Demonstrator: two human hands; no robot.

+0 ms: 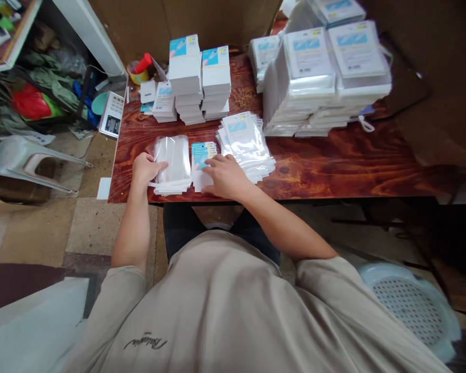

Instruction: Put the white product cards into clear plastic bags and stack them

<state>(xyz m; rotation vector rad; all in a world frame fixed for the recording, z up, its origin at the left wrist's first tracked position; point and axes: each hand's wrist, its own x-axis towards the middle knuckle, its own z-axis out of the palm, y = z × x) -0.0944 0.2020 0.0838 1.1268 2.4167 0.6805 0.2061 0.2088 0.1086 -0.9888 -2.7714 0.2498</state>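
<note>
My left hand (145,169) is at the left edge of a stack of clear plastic bags (174,160), its thumb lying on the top bag and its other fingers curled at the edge. Just right of the bags lies a small fanned stack of blue and white printed cards (202,150). Over these cards my right hand (227,176) is spread, fingertips on or just above them; the palm hides part of the stack. Beyond that hand is a loose pile of bagged cards (243,137).
Tall card stacks (184,72) stand at the back, beside a yellow tape roll (139,75). Bulky piles of bagged cards (310,62) fill the back right. A scale (112,114) sits at the table's left edge. Stools (409,305) stand on the floor.
</note>
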